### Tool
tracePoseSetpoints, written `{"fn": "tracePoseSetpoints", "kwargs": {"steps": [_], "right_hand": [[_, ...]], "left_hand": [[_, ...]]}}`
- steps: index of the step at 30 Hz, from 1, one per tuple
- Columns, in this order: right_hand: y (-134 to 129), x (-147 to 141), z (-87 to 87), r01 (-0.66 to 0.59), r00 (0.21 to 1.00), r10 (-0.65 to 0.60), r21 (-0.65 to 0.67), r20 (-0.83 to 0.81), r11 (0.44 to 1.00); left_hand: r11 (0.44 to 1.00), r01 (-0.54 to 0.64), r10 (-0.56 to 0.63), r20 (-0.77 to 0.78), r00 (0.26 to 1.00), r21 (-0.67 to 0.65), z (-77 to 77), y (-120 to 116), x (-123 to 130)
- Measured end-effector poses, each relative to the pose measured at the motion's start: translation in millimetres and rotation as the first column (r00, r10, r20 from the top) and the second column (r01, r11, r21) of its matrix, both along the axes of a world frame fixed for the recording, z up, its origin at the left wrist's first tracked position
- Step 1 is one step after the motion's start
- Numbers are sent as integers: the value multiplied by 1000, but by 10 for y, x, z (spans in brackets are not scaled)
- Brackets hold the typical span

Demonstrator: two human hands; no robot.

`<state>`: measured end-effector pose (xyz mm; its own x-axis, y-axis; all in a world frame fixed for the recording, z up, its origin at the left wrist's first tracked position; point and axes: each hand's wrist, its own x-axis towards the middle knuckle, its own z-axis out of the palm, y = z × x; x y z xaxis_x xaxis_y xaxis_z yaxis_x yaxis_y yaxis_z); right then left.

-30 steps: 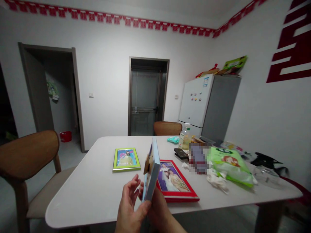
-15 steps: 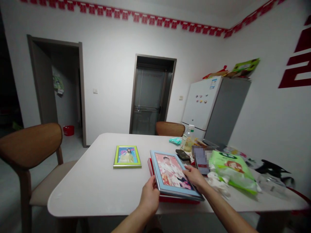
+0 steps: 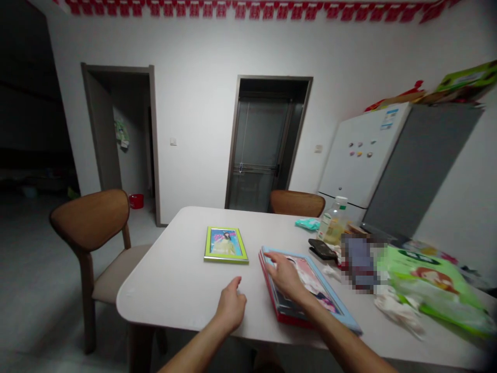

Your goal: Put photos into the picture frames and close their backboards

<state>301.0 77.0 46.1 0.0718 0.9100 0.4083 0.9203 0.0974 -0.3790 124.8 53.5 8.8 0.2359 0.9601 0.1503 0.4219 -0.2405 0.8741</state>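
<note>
A light-blue picture frame (image 3: 341,305) with a pink photo lies flat near the table's front edge, on top of a dark frame and a red item (image 3: 293,319). My right hand (image 3: 286,278) is over its left side, fingers spread at the far left corner; whether they touch it is unclear. The hand and forearm hide part of the photo. Left of the stack, my left hand (image 3: 232,306) hovers above the table with its thumb raised, holding nothing. Farther back lies a smaller lime-green picture frame (image 3: 226,257) showing a figure in a yellow dress.
The white table (image 3: 174,290) also bears a bottle (image 3: 333,223), a teal packet (image 3: 307,224), a black wallet-like item (image 3: 322,249), crumpled tissue (image 3: 398,311) and a green package (image 3: 430,282). Wooden chairs stand left (image 3: 91,220) and behind (image 3: 297,203).
My left hand has let go of the blue frame's side and moved left. My right hand has shifted from its right edge across to its left. The view has turned left.
</note>
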Motion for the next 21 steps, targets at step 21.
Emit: {"fn": "tracePoseSetpoints", "kwargs": {"steps": [21], "right_hand": [[-496, -1025, -535, -402, 885, 379, -31, -271, 915]], "left_hand": [[933, 227, -73, -471, 879, 280, -88, -261, -645]]}}
